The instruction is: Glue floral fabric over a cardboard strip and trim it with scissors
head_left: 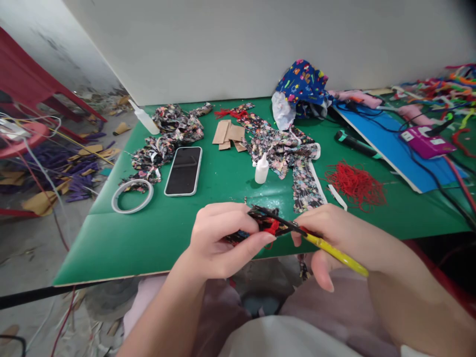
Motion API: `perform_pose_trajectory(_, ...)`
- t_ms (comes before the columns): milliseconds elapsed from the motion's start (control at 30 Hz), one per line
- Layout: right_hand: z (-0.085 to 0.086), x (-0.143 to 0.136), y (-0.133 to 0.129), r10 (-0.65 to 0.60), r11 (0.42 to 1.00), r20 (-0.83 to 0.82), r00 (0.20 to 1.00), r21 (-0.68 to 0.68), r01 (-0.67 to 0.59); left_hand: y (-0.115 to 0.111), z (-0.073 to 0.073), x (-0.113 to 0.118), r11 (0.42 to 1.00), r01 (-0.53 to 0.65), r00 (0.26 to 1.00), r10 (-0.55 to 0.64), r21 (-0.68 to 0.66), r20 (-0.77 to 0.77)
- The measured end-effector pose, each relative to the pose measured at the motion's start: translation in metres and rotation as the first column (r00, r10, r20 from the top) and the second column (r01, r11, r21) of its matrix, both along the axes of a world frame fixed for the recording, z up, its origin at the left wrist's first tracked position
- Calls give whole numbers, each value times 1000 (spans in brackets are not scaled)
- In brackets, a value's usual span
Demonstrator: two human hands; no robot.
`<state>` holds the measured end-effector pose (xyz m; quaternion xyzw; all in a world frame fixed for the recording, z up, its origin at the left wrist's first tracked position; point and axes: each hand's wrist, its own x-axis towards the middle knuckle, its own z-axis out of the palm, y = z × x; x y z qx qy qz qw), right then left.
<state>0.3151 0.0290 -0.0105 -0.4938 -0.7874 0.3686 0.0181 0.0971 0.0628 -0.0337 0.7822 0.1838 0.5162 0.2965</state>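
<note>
My left hand (pixel 226 238) is closed round a bunch of dark floral fabric (pixel 238 237) with a knotted red string (pixel 273 227) on it, near the table's front edge. In my right hand (pixel 327 233) is a pair of scissors (pixel 336 253) with yellow handles and black blades. The blades point left and lie over the fabric and beside the red string. A floral strip (pixel 309 186) lies behind my right hand. Part of the scissors' handle is hidden by my fingers.
On the green table (pixel 159 238) are a tape roll (pixel 132 196), a phone (pixel 183 171), two white bottles (pixel 262 169), cardboard pieces (pixel 228 134), red strings (pixel 355 184) and a blue patterned cloth (pixel 303 84). A purple device (pixel 427 141) rests on a blue board (pixel 394 148) at right.
</note>
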Motion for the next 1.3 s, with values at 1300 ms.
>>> perform_pose_trajectory(1300, -54, -6, 25, -253, 905, 461, 851, 423, 40, 1, -13, -5, 826, -280, 941, 338, 490, -31)
